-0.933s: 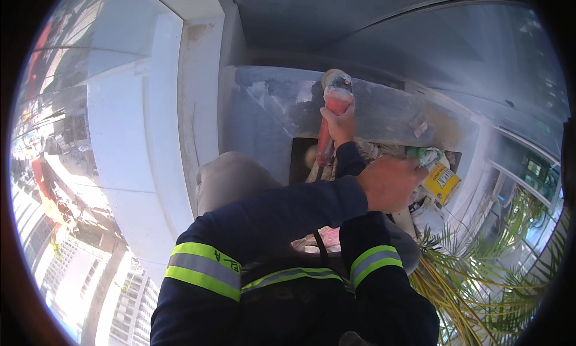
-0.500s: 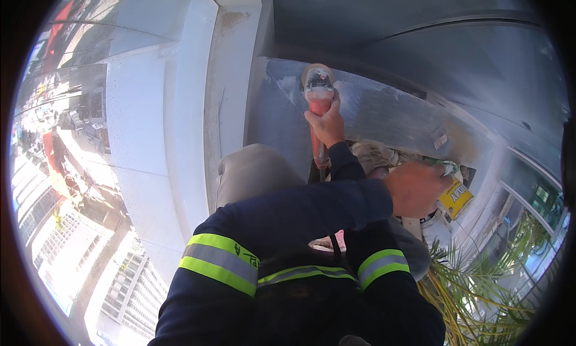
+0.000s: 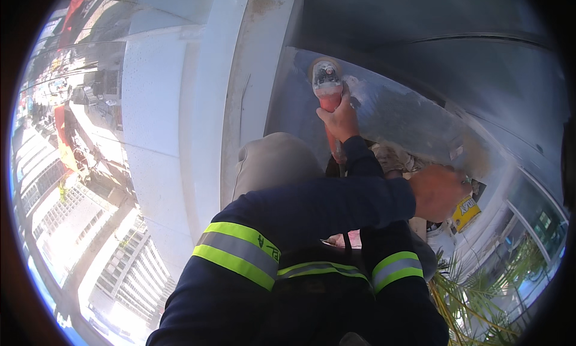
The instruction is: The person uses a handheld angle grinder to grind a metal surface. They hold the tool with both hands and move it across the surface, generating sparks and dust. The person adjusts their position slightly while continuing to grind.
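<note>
Angle grinder (image 3: 327, 85) gripped by the outstretched right hand (image 3: 340, 119); left hand (image 3: 440, 193), crossed over, looks fisted.

Harsh daylight from the left, shaded upper right, strong fisheye bending.

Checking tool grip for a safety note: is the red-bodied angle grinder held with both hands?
No. Only the right hand grips the red-bodied angle grinder; the left hand is away from it, lower right.

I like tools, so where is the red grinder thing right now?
In the head view, the red angle grinder is top centre, held in the right hand against the grey wall panel, beside the white column.
</note>
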{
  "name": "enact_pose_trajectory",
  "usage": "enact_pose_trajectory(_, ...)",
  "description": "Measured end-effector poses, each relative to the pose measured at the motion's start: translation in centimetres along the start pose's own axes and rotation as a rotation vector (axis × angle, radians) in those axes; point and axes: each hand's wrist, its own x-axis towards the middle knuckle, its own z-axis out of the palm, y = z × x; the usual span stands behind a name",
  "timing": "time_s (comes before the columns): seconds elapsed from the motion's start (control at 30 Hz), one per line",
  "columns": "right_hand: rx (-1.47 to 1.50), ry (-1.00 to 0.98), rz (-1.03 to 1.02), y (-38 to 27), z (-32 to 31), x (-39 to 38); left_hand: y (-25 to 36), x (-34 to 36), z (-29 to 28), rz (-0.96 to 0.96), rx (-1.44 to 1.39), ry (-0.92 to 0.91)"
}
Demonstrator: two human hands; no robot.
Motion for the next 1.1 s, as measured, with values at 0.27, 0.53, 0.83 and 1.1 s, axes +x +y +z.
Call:
enact_pose_trajectory(0.27, 0.059, 0.204, -0.067, 0.3, 0.7, 0.0, -0.2, 0.4, 0.7, 0.017, -0.012, 0.040)
enact_pose_trajectory(0.53, -0.055, 0.053, 0.022, 1.8, -0.1, -1.0, -0.2, 0.9, 1.2, 0.065, 0.007, 0.041)
enact_pose_trajectory(0.83, -0.104, -0.002, 0.099, 0.9, -1.3, -2.1, 0.1, 1.0, 1.0, 0.059, 0.000, 0.013)
enact_pose_trajectory(1.1, -0.002, 0.228, 0.018, 0.5, -0.8, -2.2, 0.2, 0.9, 1.3, 0.049, -0.020, -0.008)
